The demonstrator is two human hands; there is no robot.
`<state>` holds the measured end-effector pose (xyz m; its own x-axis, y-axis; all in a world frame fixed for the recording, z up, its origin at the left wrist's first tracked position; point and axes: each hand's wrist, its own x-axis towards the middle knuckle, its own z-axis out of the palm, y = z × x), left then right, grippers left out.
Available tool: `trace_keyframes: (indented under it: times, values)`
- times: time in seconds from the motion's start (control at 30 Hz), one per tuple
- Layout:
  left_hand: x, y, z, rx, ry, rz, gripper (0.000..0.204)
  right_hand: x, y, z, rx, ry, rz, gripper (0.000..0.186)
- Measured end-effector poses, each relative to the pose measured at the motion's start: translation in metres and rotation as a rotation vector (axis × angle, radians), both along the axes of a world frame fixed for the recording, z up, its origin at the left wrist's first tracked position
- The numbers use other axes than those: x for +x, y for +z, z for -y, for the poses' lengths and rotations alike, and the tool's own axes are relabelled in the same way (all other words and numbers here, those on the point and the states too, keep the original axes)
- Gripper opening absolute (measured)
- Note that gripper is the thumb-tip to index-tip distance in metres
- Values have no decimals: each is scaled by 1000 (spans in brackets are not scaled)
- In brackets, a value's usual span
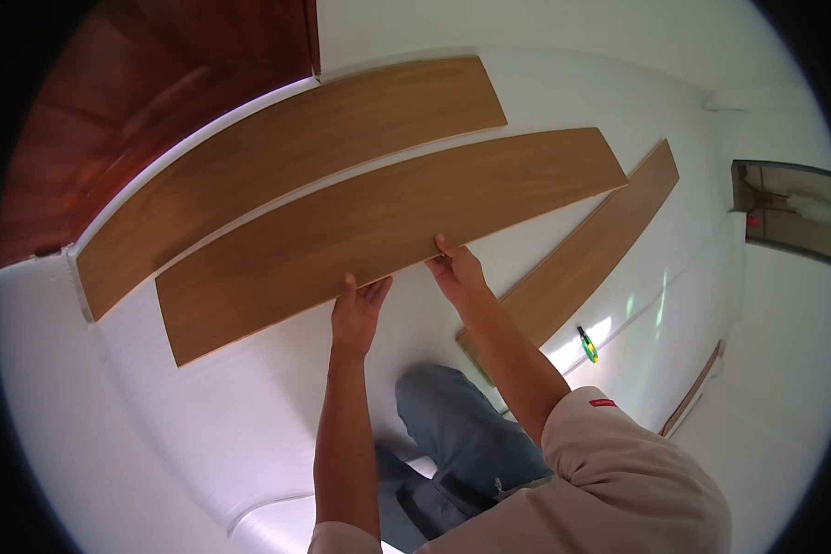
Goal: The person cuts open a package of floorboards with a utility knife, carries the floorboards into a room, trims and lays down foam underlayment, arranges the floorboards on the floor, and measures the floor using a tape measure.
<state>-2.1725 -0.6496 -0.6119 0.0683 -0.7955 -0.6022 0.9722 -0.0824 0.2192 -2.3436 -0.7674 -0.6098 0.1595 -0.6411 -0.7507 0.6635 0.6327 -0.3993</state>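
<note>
A long brown wood-look floor plank [379, 226] is held by its near long edge, one hand on each side of its middle. My left hand [355, 316] grips that edge with the thumb on top and the fingers underneath. Farther right along the same edge, my right hand [456, 270] pinches it the same way. Beyond the held plank lies a second floor plank [295, 138], roughly parallel, with a narrow white gap between the two. The held plank's right end overlaps a third floor plank [577, 258] that lies slantwise on the right.
White sheeting [249, 406] covers the floor. A green and black hand tool, perhaps a utility knife [588, 345], rests right of the slanted plank. A reddish-brown door [157, 111] stands at the far left. Near the right wall are a thin brown strip [692, 388] and a dark-framed mirror or opening [789, 208].
</note>
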Motion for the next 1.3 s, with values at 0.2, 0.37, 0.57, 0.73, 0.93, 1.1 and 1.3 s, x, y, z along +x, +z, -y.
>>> trace_keyframes:
  times: [0.2, 0.37, 0.57, 0.73, 0.93, 1.1, 1.3]
  values:
    - [17, -12, -44, 82, 113, 211, 50, -6, -10, 20, 2, 10, -45, 29]
    - [23, -2, -27, 188, 20, 437, 48, -16, -21, 34, 11, -8, -39, 24]
    - [27, -5, -18, 439, -7, 613, 47, -5, -18, 33, 12, 7, -94, 24]
    - [31, -28, -13, 430, 5, 617, 43, -4, -39, 31, -24, 7, -21, 28]
    - [54, 15, 1, 585, -469, 770, 47, -10, -35, 31, -91, 82, -26, 29]
    - [116, 18, 46, 466, -804, 1796, 33, 0, -21, 23, -62, 258, -155, 30]
    - [189, -29, 146, -13, -809, 2535, 40, 11, -25, -2, -37, 312, -245, 39]
